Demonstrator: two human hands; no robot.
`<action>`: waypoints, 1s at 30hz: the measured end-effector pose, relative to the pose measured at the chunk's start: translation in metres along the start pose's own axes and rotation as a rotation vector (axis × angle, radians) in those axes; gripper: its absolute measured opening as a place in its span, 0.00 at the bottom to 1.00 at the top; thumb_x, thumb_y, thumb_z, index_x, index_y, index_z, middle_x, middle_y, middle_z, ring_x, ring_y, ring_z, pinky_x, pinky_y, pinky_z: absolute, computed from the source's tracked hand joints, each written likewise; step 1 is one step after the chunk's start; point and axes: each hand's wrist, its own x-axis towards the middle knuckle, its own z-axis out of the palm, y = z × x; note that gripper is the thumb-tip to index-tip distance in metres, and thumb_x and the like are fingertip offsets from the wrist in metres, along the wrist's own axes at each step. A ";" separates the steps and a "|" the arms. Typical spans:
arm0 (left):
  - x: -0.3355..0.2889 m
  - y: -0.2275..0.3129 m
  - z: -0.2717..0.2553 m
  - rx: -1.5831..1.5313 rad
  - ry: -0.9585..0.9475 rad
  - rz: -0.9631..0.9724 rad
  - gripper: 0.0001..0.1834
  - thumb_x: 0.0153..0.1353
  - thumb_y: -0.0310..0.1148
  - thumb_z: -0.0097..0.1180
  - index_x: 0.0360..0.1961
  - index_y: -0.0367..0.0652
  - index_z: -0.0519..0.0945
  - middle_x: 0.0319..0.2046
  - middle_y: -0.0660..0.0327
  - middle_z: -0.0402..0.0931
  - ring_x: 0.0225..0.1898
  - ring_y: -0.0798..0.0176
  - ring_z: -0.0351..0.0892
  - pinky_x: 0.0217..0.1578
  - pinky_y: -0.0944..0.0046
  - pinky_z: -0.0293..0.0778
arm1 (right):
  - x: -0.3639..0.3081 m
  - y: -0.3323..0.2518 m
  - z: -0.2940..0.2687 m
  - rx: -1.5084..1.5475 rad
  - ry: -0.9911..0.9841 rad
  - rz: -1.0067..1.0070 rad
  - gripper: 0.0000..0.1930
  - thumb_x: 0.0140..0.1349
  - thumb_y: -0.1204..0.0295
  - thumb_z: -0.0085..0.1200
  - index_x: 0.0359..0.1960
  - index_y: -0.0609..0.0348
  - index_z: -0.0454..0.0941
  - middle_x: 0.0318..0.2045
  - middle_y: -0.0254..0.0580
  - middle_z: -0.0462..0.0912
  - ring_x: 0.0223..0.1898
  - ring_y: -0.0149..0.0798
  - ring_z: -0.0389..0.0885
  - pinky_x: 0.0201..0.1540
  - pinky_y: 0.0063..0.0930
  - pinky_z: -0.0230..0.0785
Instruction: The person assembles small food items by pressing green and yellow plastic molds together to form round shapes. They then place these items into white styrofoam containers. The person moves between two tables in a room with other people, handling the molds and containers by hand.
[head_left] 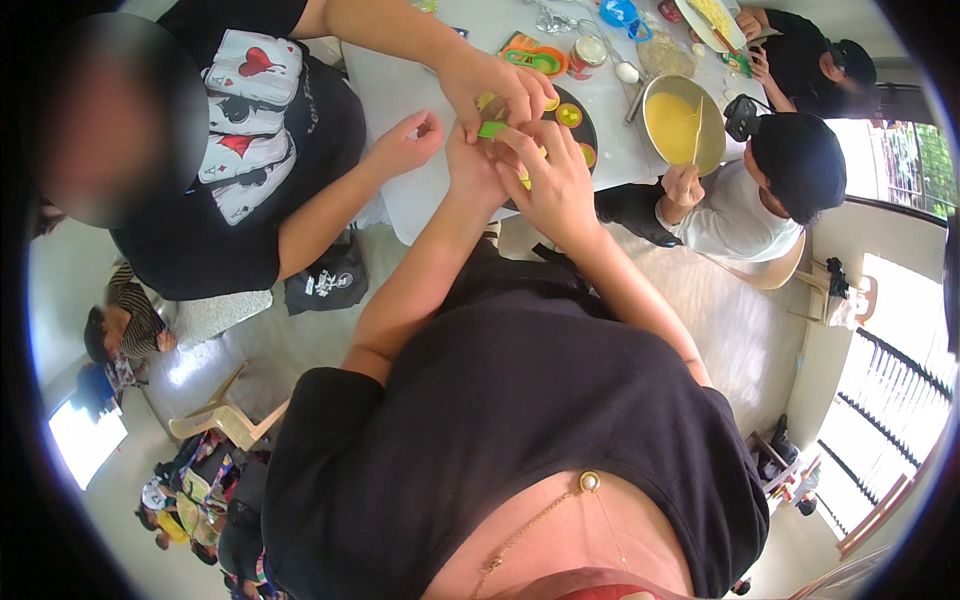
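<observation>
My left hand (473, 168) is raised over the table's near edge, partly covered by a co-worker's hand (490, 88) reaching across from the left. A small bright green piece (491, 129), perhaps a baking cup, is between my hands, with my left fingers closed around it. My right hand (560, 190) bends its fingers in from the right, and their tips meet the green piece. Behind them lies a dark round tray (578, 118) bearing several small cups with yellow filling (569, 115). My hands hide part of the tray. The co-worker's other hand (408, 143) hovers to the left, fingers curled.
Orange and green measuring cups (535, 61) and a jar (587, 57) stand on the white table (420, 200). On the right, a seated person in white holds a utensil in a metal bowl of yellow liquid (660, 130). A dark bag (327, 277) is on the floor at left.
</observation>
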 end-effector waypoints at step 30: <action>-0.013 0.003 -0.003 0.234 -0.090 0.142 0.27 0.69 0.52 0.28 0.57 0.47 0.67 0.64 0.60 0.58 0.66 0.59 0.52 0.61 0.57 0.57 | 0.013 -0.007 -0.007 -0.009 -0.113 -0.012 0.14 0.43 0.73 0.59 0.34 0.57 0.72 0.43 0.39 0.72 0.39 0.40 0.73 0.37 0.32 0.71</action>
